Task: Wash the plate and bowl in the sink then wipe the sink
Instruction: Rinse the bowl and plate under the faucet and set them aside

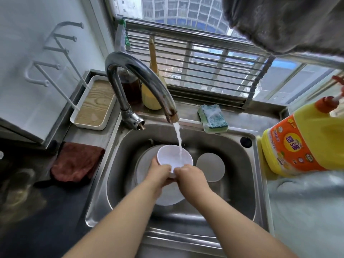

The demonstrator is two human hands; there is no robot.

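Steel sink (232,183) spread out under both my forearms, which reach in from the near edge and converge over the middle of the basin. Beneath my hands lies the white plate (167,196), flat on the sink floor, mostly covered by my wrists. Off to the right of my hands, the round drain cover (210,167) sits on the basin floor. Far right, up on the table, the big yellow detergent jug (297,144). To the left of my left arm, a brown cloth (77,162) lies crumpled on the table. Beyond my hands, the curved faucet (137,75) arches over, water (178,138) streaming straight down into the bowl (174,157). The green sponge (213,118) rests on the rim beyond my right hand.

The white bowl is up off the plate, tilted toward me. My left hand (158,172) grips its near rim from the left, fingers curled under it. My right hand (189,176) pinches the rim just beside, knuckles up, thumbs nearly touching.
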